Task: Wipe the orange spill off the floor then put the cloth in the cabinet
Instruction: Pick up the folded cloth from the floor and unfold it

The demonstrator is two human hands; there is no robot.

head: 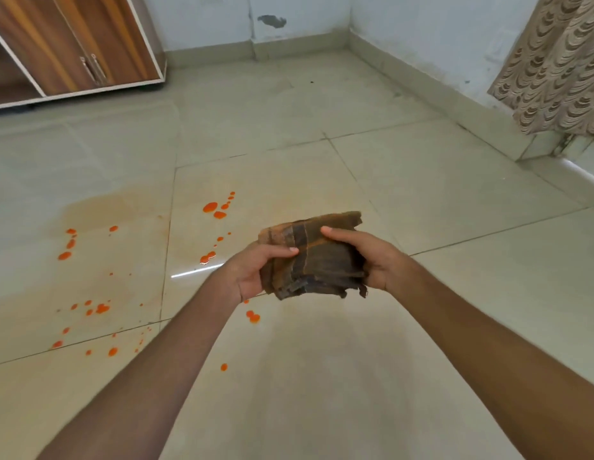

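Both the left hand (252, 270) and the right hand (365, 257) grip the folded dark brown checked cloth (318, 257), thumbs curled over it, above the glossy beige tiled floor (421, 194). It is best kept folded as a firm pad and swept inward from the outer drops. The scattered orange spill (210, 206) spreads from seven to ten o'clock. The brown wooden cabinet (89, 44) stands at eleven, a patterned beige curtain (561, 61) at two; nothing seems to obstruct.

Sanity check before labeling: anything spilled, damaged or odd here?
Yes. Orange spill: droplets scattered across the floor, mostly left of the cloth, plus a faint orange smear beyond them. The far wall has a dark patch, seemingly flaked paint. Left hand and right hand grip the cloth.
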